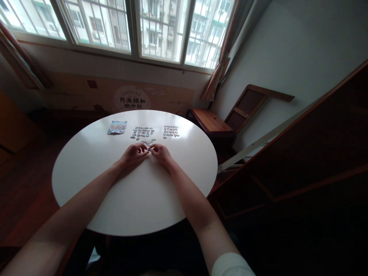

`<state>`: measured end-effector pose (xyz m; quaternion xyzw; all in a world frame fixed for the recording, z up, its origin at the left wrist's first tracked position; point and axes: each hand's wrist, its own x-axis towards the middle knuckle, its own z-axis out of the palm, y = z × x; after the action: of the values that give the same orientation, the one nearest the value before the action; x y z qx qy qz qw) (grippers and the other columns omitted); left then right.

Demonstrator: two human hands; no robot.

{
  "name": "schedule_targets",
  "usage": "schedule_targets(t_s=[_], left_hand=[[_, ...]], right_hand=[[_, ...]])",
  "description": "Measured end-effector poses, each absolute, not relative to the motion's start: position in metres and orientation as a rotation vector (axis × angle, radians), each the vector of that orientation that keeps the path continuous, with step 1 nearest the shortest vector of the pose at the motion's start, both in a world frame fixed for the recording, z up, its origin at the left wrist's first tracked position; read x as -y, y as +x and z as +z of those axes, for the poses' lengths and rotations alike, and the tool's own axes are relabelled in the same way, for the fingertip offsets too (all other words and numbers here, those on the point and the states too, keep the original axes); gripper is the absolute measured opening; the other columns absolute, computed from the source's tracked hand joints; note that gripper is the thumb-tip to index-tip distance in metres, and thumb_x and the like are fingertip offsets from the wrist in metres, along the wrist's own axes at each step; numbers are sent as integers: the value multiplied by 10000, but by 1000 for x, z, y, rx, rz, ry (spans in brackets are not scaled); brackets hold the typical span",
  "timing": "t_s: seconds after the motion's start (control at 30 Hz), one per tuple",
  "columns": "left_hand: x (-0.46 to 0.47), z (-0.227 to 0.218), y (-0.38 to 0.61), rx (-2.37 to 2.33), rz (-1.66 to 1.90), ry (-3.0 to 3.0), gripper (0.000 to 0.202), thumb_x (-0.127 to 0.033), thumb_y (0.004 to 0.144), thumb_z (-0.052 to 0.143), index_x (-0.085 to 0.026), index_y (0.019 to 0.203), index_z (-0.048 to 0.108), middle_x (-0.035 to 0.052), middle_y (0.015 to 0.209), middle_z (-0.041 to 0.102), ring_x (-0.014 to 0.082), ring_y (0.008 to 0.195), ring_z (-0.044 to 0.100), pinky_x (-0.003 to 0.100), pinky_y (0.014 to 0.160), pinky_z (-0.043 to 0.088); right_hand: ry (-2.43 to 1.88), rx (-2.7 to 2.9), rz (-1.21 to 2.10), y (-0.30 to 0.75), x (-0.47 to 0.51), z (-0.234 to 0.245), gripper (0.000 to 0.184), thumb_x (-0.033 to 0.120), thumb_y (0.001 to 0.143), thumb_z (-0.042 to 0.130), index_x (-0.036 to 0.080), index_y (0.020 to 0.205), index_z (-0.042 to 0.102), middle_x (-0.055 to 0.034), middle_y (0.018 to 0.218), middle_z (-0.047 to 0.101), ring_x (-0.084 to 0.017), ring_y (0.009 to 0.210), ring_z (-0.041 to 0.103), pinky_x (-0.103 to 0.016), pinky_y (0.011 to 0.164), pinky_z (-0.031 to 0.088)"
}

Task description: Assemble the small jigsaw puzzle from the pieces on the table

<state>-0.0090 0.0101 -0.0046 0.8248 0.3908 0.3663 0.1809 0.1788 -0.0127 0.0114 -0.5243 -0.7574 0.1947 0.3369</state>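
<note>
My left hand [134,153] and my right hand [160,153] rest on the round white table [94,168], fingertips meeting over small puzzle pieces [148,147] pinched between them. Just beyond the fingers lies a small cluster of pieces [148,142]. Farther back sit two groups of loose jigsaw pieces, one on the left [142,132] and one on the right [170,131]. A small printed picture card [117,127] lies to the left of them.
A wooden chair [211,122] stands at the table's far right. A dark wooden frame [301,145] fills the right side. A long cardboard box with printed characters [132,99] leans under the window. Wooden furniture stands at the left.
</note>
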Motion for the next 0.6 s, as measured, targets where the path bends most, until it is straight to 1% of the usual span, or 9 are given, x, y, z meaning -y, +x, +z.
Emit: schedule_targets(t_s=[0.1, 0.3, 0.6], left_hand=[[-10, -4, -9, -1138, 1066, 2324, 293, -430, 753, 648, -154, 850, 652, 20, 690, 624, 122, 571, 554, 231, 528, 449], [-10, -4, -10, -1124, 1051, 2330, 350, -431, 753, 656, -157, 970, 660, 17, 682, 624, 126, 565, 566, 232, 524, 452], [-12, -6, -11, -1043, 1033, 2368, 318, -414, 762, 658, -159, 952, 678, 18, 699, 620, 119, 583, 559, 224, 535, 452]], right_hand=[[-1370, 1972, 515, 179, 12, 11, 196, 228, 816, 580, 206, 972, 696, 4, 758, 669, -111, 680, 569, -213, 692, 419], [-1364, 1964, 526, 179, 12, 11, 195, 228, 810, 581, 210, 966, 696, 6, 755, 668, -111, 672, 566, -213, 679, 413], [-1365, 1963, 523, 179, 13, 12, 186, 232, 801, 587, 204, 944, 702, -1, 760, 671, -120, 690, 574, -220, 685, 414]])
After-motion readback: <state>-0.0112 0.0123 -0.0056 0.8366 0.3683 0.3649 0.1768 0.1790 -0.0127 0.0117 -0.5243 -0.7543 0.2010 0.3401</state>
